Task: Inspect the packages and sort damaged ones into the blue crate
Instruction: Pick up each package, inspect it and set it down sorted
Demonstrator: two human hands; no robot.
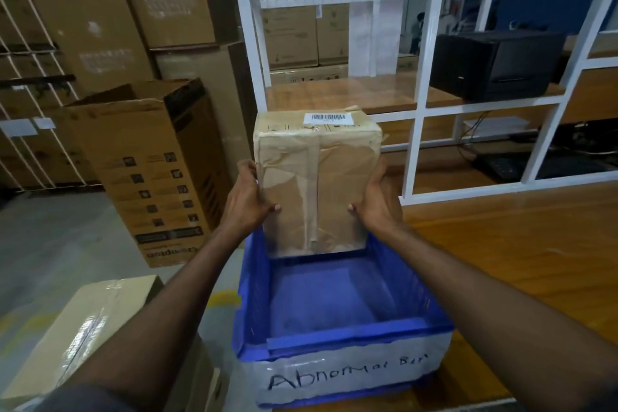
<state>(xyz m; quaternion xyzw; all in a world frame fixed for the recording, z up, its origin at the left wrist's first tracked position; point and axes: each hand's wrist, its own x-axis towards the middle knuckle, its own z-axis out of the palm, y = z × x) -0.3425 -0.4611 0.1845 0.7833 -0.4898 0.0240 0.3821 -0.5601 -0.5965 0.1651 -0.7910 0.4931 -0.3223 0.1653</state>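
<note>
Well, from the head view, the only one I have, I count one taped brown package [317,184], one blue crate [254,281] and two hands, both on that package. The left hand [247,201] grips its left side and the right hand [376,201] grips its right side, each with the thumb on the near face and the fingers curled round the edge, so neither hand is nearer. The package stands upright between them, long axis vertical, with one barcode label [329,118] on its top face. Its tape looks wrinkled and torn, which I judge marks it as damaged. Its lower end hangs at the far wall of the crate, just over the mouth; I cannot tell whether it touches the rim. The crate's blue floor lies below and nearer to me, so I judge the move to be a short drop down and toward me. The crate sits on the wooden table [518,261], with one handwritten paper label [347,375] on its near wall. To the left stand one tall open carton [150,160] and, nearer, one taped carton [83,328].
</note>
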